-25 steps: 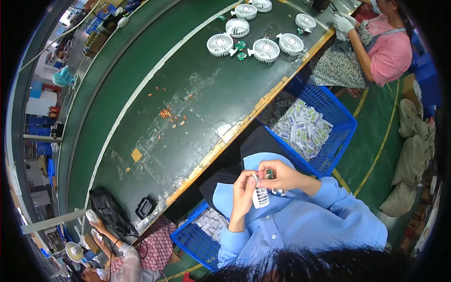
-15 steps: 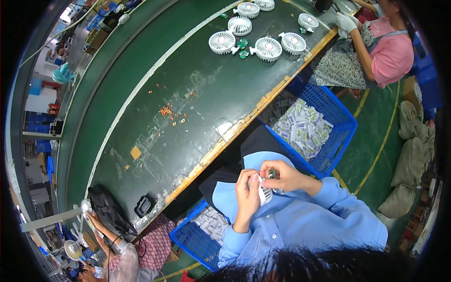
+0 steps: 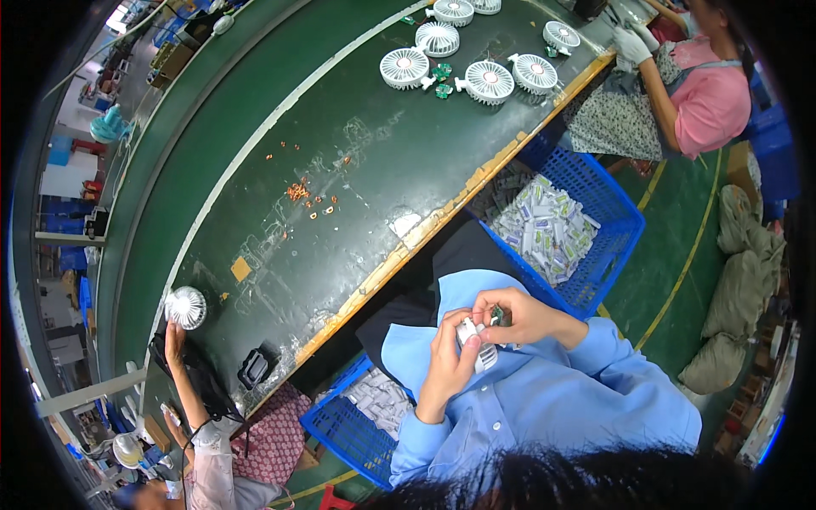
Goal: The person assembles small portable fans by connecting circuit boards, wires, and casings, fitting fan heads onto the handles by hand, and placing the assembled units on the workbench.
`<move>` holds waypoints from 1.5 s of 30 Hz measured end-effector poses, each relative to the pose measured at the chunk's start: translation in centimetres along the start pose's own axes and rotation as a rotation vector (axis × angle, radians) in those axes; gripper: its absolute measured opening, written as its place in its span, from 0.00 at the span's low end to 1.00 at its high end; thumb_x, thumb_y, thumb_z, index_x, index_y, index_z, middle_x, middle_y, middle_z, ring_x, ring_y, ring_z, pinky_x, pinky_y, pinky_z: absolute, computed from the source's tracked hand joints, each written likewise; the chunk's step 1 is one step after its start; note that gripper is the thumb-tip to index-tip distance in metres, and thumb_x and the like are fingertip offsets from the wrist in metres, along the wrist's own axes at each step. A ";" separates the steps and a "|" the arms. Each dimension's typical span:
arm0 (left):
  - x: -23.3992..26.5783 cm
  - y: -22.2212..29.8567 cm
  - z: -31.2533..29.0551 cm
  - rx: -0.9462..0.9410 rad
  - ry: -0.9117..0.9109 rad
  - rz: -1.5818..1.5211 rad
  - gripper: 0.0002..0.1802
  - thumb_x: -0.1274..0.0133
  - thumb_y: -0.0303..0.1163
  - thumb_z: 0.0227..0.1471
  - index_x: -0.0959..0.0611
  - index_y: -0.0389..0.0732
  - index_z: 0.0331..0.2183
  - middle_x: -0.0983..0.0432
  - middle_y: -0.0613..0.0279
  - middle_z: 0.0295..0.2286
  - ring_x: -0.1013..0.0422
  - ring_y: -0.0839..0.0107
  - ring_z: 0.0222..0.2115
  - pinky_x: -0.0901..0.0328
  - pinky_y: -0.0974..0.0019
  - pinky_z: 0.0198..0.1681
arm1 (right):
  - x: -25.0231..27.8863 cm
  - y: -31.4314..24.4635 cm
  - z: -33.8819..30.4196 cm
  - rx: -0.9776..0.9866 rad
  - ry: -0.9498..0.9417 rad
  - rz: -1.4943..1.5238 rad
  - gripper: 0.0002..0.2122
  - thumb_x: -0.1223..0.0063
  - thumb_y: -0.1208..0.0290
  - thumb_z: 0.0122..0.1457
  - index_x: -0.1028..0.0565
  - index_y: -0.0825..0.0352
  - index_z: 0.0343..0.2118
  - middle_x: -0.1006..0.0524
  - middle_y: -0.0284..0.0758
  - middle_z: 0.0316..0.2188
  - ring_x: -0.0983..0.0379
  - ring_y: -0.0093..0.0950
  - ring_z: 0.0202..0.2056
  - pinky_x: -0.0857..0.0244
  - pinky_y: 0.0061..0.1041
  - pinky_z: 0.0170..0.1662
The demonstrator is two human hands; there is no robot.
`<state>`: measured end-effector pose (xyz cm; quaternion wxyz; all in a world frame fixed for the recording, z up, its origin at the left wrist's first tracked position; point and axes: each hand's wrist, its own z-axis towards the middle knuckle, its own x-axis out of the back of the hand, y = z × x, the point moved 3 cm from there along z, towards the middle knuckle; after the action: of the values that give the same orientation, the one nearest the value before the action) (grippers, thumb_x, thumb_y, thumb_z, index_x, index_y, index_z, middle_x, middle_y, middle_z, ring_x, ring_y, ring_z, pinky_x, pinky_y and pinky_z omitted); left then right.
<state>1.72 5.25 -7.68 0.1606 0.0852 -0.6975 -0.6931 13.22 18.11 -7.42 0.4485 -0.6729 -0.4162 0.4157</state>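
Above my lap, my left hand [image 3: 449, 360] is closed around a small white handheld fan [image 3: 485, 358] with a slatted round head. My right hand [image 3: 525, 318] meets it at the fan's neck, fingers pinched together. A small green circuit board [image 3: 497, 314] shows at the right fingers. Exactly what the fingertips grip is partly hidden. On the far part of the table lie several similar white fans [image 3: 489, 82], with green circuit boards [image 3: 443, 81] among them.
A blue basket [image 3: 625, 225] of small white wrapped parts stands right of the table edge; another blue basket [image 3: 340, 432] is at lower left. Small copper-coloured bits [image 3: 297, 191] lie on the green table [image 3: 357, 229]. A co-worker's hand [image 3: 175, 340] touches a white fan [image 3: 186, 308]. Another person's gloved hand [image 3: 631, 44] is at upper right.
The co-worker at lower left has reached forward, and a white fan now stands further up the table at that hand. The fan between my hands has turned slightly; my hands stay together.
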 end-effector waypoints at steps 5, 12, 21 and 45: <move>0.2 0.3 0.1 -0.084 0.007 0.019 0.17 0.52 0.27 0.56 0.29 0.31 0.47 0.28 0.43 0.43 0.29 0.52 0.42 0.35 0.59 0.47 | -0.3 0.1 0.2 0.044 0.013 0.022 0.09 0.38 0.72 0.54 0.26 0.65 0.36 0.29 0.24 0.27 0.35 0.11 0.29 0.40 0.14 0.28; -0.1 -0.5 -0.6 -0.100 0.068 -0.064 0.17 0.54 0.33 0.59 0.29 0.31 0.45 0.29 0.43 0.41 0.29 0.55 0.41 0.35 0.58 0.47 | -1.1 -1.4 0.0 0.018 0.026 -0.030 0.10 0.37 0.71 0.54 0.26 0.65 0.35 0.28 0.26 0.27 0.34 0.13 0.27 0.40 0.16 0.27; -1.0 -1.0 -0.9 0.073 0.153 -0.591 0.20 0.53 0.45 0.54 0.28 0.36 0.37 0.30 0.54 0.35 0.33 0.68 0.37 0.39 0.65 0.45 | -1.8 -2.1 0.5 0.068 -0.018 -0.147 0.11 0.36 0.70 0.53 0.28 0.66 0.32 0.26 0.28 0.23 0.32 0.15 0.25 0.40 0.19 0.26; 1.6 0.7 0.1 -0.110 -0.097 -0.168 0.27 0.48 0.14 0.34 0.22 0.36 0.43 0.26 0.52 0.39 0.27 0.56 0.41 0.34 0.60 0.48 | -2.0 0.2 -0.3 -0.257 -0.481 0.469 0.12 0.59 0.71 0.68 0.25 0.74 0.35 0.20 0.41 0.32 0.22 0.27 0.34 0.29 0.25 0.39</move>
<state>0.28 4.80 -6.81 0.0726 0.1008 -0.6559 -0.7446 12.88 16.11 -7.14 0.1419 -0.6840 -0.3930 0.5979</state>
